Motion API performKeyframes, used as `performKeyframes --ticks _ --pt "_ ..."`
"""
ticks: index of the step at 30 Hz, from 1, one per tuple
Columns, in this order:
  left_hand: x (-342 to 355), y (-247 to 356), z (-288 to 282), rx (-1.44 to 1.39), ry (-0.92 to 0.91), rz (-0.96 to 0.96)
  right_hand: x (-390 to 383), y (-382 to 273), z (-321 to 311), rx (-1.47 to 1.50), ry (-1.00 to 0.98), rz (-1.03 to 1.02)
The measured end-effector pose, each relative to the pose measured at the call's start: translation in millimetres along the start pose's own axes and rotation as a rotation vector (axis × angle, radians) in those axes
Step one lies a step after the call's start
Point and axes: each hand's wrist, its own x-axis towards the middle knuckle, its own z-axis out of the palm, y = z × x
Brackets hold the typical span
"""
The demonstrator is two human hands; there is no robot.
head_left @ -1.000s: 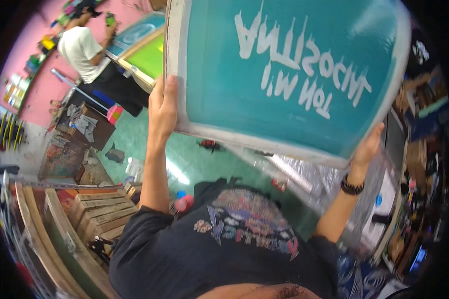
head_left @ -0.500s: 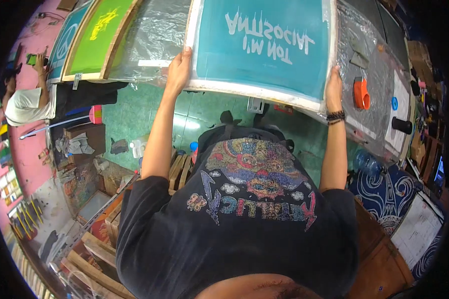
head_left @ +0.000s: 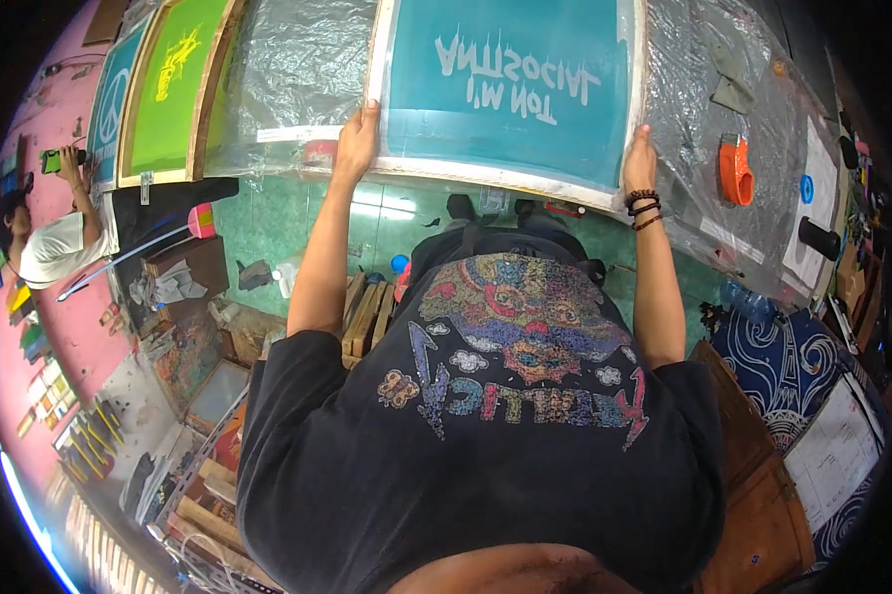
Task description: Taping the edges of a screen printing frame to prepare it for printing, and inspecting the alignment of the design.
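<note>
A teal printing screen (head_left: 505,139) in a pale frame, with light lettering on its mesh, lies on a table covered in clear plastic sheeting (head_left: 293,69). My left hand (head_left: 358,141) grips the frame's left side near its front corner. On the opposite side, my right hand (head_left: 640,158), with dark beaded bracelets at the wrist, is closed round the frame near the right front corner. The fingers of both hands are partly hidden behind the frame. To the right of my right hand sits an orange tape dispenser (head_left: 735,173).
A lime-green screen (head_left: 172,94) and another teal screen (head_left: 114,109) rest on the table's left. A blue ring (head_left: 807,188) and a black cylinder (head_left: 819,239) lie at the right. Wooden frames (head_left: 367,322) lean below my left arm. Another person (head_left: 65,238) stands at far left holding a phone.
The teal screen and both my hands sit slightly further left relative to the orange dispenser. My view has tilted and shifted a little. Both hands keep hold of the frame.
</note>
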Motion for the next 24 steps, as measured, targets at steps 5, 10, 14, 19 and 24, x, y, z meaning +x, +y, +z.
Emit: performKeyframes --ticks 5,10,14,19,24 --pt "-2.8 1.0 6.8 0.066 0.043 0.014 -1.5 4.3 7.3 0.056 -0.038 0.000" --pt "-2.1 6.9 9.5 0.055 0.030 -0.014 4.5 12.4 12.9 -0.032 0.026 -0.015" --pt "-0.8 5.4 14.4 0.200 0.070 -0.043 1.7 1.0 12.4 -0.255 0.069 -0.033" --pt "7.2 -6.1 31.5 0.255 0.131 -0.036 7.1 -4.6 -6.0 -0.590 -0.030 -0.017" --pt "4.4 -10.2 29.1 0.275 0.155 -0.017 13.9 -31.0 -18.0 -0.614 -0.156 0.000"
